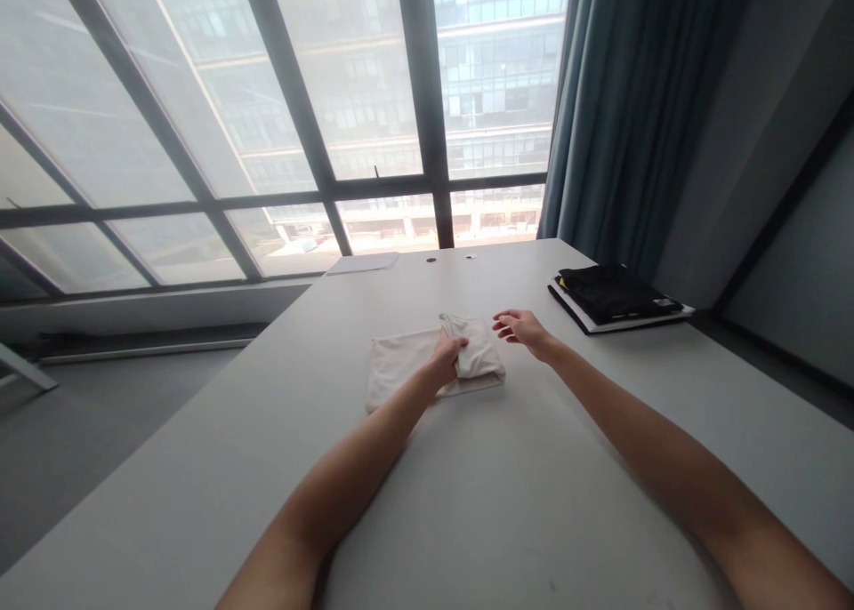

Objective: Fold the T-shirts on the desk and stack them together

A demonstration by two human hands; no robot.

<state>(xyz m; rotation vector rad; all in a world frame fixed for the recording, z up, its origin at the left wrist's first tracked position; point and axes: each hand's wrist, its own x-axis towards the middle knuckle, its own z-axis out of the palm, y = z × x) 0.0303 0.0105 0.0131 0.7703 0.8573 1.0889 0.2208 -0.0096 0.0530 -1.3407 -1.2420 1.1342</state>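
On the white table lies a pale cream cloth garment (404, 365), spread flat on its left part and folded over on its right part. Its exact kind cannot be made out. My left hand (447, 357) grips the edge of the folded-over layer, thumb on top and the other fingers partly hidden by the fabric. Just right of the folded end, my right hand (521, 330) hovers above the table with its fingers apart and holds nothing.
Folded dark clothes (614, 292) are stacked at the right of the white table (534, 485). A white sheet (364, 263) lies at the far left corner. Two small round fittings sit near the far edge. Windows and a blue curtain (614, 103) stand behind.
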